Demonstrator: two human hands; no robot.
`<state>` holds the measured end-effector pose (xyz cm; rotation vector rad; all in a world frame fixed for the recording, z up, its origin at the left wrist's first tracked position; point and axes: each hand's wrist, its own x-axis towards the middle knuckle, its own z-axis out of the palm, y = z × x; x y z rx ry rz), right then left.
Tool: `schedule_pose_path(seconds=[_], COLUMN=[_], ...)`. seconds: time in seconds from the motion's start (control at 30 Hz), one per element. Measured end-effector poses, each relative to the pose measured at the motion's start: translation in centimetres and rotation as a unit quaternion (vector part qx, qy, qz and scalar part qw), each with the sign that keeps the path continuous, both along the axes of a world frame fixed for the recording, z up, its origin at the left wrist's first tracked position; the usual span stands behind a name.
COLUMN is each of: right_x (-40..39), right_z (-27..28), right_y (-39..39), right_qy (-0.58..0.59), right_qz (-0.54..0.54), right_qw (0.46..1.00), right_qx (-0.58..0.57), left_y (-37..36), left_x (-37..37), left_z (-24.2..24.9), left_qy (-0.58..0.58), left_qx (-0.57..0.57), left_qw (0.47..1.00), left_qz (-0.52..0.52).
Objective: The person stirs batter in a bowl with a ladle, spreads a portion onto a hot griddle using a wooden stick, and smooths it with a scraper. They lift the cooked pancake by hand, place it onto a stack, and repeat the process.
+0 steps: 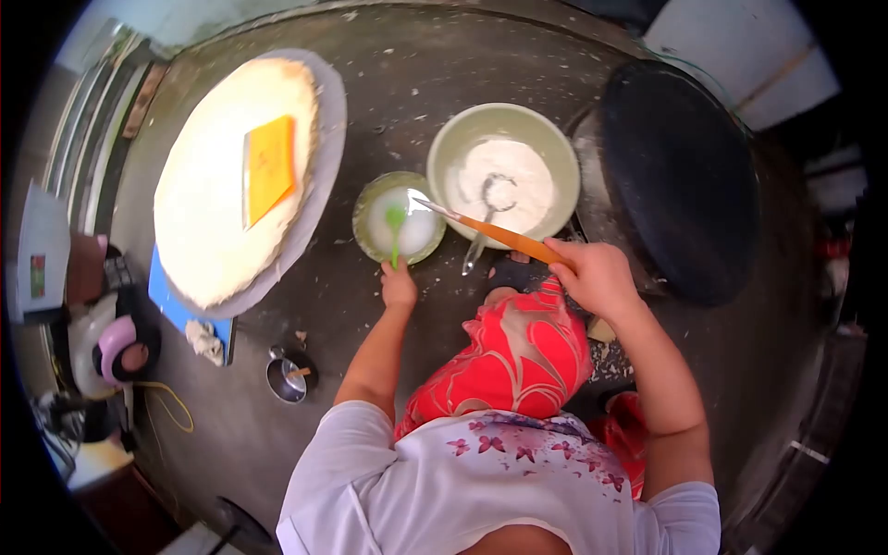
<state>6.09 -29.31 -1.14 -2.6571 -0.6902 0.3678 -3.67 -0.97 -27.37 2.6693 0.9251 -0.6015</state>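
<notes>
My left hand [399,285] is closed on the handle of a green spoon [395,242], whose head rests in a small bowl [361,231] of white liquid. In my right hand [597,275] is a long, flat orange-brown spatula [511,240] with a pale narrow tip. It slants across the front of a large cream-coloured bowl [443,141], and its tip reaches over the small bowl's right rim. White batter or flour fills the large bowl's bottom, where a metal ladle [478,242] leans over the near rim.
On the right stands a round black griddle [684,185]. A stack of large pale flatbreads [208,185] lies on the left, topped by an orange scraper [270,171]. A metal cup [287,377] sits on the floor near a blue board [171,291]. A scale [42,250] is far left.
</notes>
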Motion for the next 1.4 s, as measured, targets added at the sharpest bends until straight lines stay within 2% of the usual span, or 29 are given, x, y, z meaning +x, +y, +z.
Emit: schedule_pose_path(seconds=[0.03,0.1,0.13,0.17,0.2,0.27,0.3,0.37,0.43,0.5,0.6,0.7,0.77,0.8,0.87,0.9,0.97,1.1,1.2,1.27,1.3,1.37,1.4], right_x=[0.7,2.1,2.9,3.5,4.1,4.8,5.0,5.2,5.3,5.4,5.3,4.7,4.2,4.0,3.8,3.8,3.4,3.2,3.2,3.3,3.7,4.4,4.5], right_z=[-0.3,-1.0,-1.2,-2.2,-3.9,-7.3,-8.7,-11.3,-13.4,-14.7,-15.2,-13.8,-9.9,-9.4,-9.1,-9.4,-10.4,-9.4,-8.7,-8.5,-9.6,-13.0,-12.5], right_y=[1.3,4.1,5.6,6.2,6.8,7.6,7.7,7.7,7.4,6.7,5.4,5.1,5.8,6.1,6.5,6.6,7.0,7.2,6.9,7.0,6.7,6.2,6.6], right_qy=[0.001,0.001,0.035,0.034,0.062,0.13,0.131,0.204,0.233,0.258,0.28,0.303,0.179,0.178,0.03,0.03,-0.104,-0.091,-0.09,-0.001,-0.001,0.214,0.217], right_qz=[0.014,0.059,0.06,0.067,0.049,-0.001,0.007,-0.066,-0.078,-0.093,-0.098,-0.119,-0.044,-0.041,0.109,0.108,0.159,0.149,0.153,0.111,0.111,-0.009,-0.009], right_qw=[1.0,0.994,0.987,0.987,0.989,0.988,0.988,0.977,0.969,0.961,0.955,0.945,0.983,0.983,0.987,0.987,0.977,0.979,0.978,0.984,0.985,0.977,0.976], right_qx=[0.0,-0.092,-0.145,-0.145,-0.129,-0.087,-0.086,-0.01,0.006,0.022,0.026,0.039,0.0,-0.002,-0.113,-0.112,-0.096,-0.105,-0.108,-0.136,-0.135,0.006,0.008], left_y=[-0.2,-0.2,0.0,0.2,0.2,0.1,-0.5,-2.6,-3.7,-3.0,-0.7,1.9,2.0,1.5,-0.2,-1.2,-2.3,-0.1,1.4,1.0,0.2,-2.1,-3.3], left_x=[0.3,0.8,1.0,1.0,0.5,-1.9,-3.0,-4.8,-5.6,-5.0,-3.3,-0.7,-0.5,-0.7,-1.6,-2.2,-2.8,-1.2,0.0,-0.2,-0.8,-2.5,-3.0], left_z=[1.6,3.1,3.3,3.6,4.0,5.1,6.7,9.8,9.2,6.2,0.5,-1.4,-1.1,0.0,2.6,3.5,5.0,0.9,0.5,0.9,1.4,2.2,3.1], left_qy=[-0.033,-0.067,-0.096,-0.126,-0.127,-0.251,-0.251,-0.266,-0.289,-0.258,-0.251,-0.236,-0.219,-0.239,-0.285,-0.331,-0.269,-0.267,-0.242,-0.237,-0.237,-0.327,-0.335], left_qx=[-0.027,-0.054,-0.084,-0.112,-0.11,-0.179,-0.175,-0.207,-0.233,-0.243,-0.188,-0.153,-0.131,-0.136,-0.154,-0.168,-0.196,-0.151,-0.141,-0.141,-0.141,-0.182,-0.195], left_qw=[0.999,0.996,0.988,0.975,0.974,0.941,0.941,0.932,0.922,0.924,0.927,0.932,0.936,0.936,0.928,0.913,0.932,0.932,0.932,0.93,0.93,0.904,0.901], left_qz=[0.011,0.029,0.089,0.146,0.153,0.137,0.144,0.137,0.114,0.144,0.208,0.229,0.243,0.218,0.181,0.169,0.144,0.195,0.23,0.243,0.242,0.208,0.196])
